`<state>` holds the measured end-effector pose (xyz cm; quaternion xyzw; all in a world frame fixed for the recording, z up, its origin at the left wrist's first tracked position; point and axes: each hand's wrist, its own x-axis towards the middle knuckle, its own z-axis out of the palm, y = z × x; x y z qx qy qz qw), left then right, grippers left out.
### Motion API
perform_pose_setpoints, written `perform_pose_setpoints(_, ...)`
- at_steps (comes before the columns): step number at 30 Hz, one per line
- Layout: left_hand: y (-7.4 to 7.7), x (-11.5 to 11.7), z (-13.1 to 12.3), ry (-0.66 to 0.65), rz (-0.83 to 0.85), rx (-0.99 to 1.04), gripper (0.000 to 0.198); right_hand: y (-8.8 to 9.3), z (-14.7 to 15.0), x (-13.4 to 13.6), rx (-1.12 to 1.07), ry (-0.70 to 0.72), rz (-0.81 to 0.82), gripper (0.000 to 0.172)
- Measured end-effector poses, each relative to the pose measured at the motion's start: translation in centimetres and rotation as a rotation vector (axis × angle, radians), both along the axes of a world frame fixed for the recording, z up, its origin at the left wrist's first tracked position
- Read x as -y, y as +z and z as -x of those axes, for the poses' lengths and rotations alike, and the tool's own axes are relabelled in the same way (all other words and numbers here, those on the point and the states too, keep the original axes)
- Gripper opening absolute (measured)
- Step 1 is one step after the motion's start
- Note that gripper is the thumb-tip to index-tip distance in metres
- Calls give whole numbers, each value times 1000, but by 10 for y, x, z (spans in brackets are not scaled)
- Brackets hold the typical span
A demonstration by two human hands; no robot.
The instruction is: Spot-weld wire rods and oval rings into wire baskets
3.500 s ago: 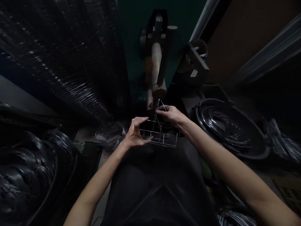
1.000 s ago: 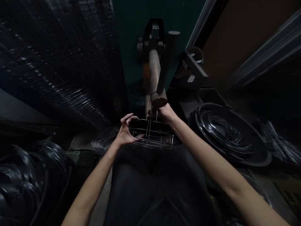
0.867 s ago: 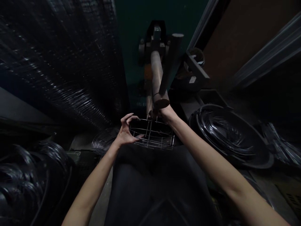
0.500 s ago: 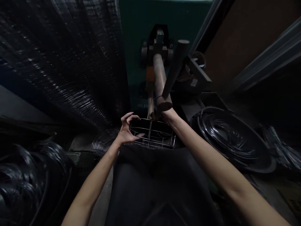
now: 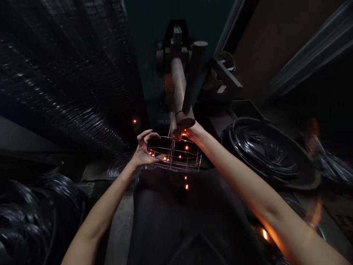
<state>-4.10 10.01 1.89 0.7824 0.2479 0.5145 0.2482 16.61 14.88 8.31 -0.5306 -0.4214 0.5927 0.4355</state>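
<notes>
A round wire basket [image 5: 176,170] of thin metal rods lies tilted in front of my body, beneath the electrode arm of a spot welding machine [image 5: 179,79]. My left hand [image 5: 143,151] grips its left side, fingers curled over the upper ring and thumb lower down. At the basket's far right edge is my right hand [image 5: 194,131], partly behind the arm's end; its fingers are hidden. Orange sparks [image 5: 186,148] glow around the basket and below the electrode tip [image 5: 173,133].
To the right, a dark shallow basin [image 5: 311,180] holds coiled wire rings [image 5: 259,154], with a bundle of rods [image 5: 333,162] beyond it. Stacked wire rings [image 5: 24,217] fill the lower left. A tall stack of wire parts [image 5: 68,73] rises at the upper left. A bar [image 5: 227,73] juts out right of the arm.
Sparks now fly from the electrode tip, some landing near my right forearm; none showed before. The basket appears turned slightly. Both hands keep their places on it, and the view has shifted a little.
</notes>
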Motion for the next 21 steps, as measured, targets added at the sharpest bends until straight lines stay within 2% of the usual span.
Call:
perform_pose_setpoints(4,-6,-2,6,-50,-104,-55,98,12,-11,-14,-69,-123,44,16)
perform_pose_setpoints(7,-15,16,7,-62,-270,-129,89,20,-23,-6,6,-115,78,16)
perform_pose_setpoints(10,-31,63,-3,10,-408,-292,68,19,-38,35,110,-75,98,9)
perform_pose_setpoints(12,-39,104,-13,13,-447,-430,52,15,-50,77,239,-42,80,17)
perform_pose_setpoints(15,-38,152,-25,-143,-512,-506,47,16,-68,146,592,57,-7,36)
perform_pose_setpoints(17,-26,162,-26,-200,-520,-446,55,28,-79,183,816,161,-106,39)
perform_pose_setpoints(19,-12,155,-23,-120,-433,-374,77,46,-90,207,959,214,-214,35)
perform_pose_setpoints(21,-1,140,-16,2,-267,-301,108,62,-102,216,1038,220,-329,34)
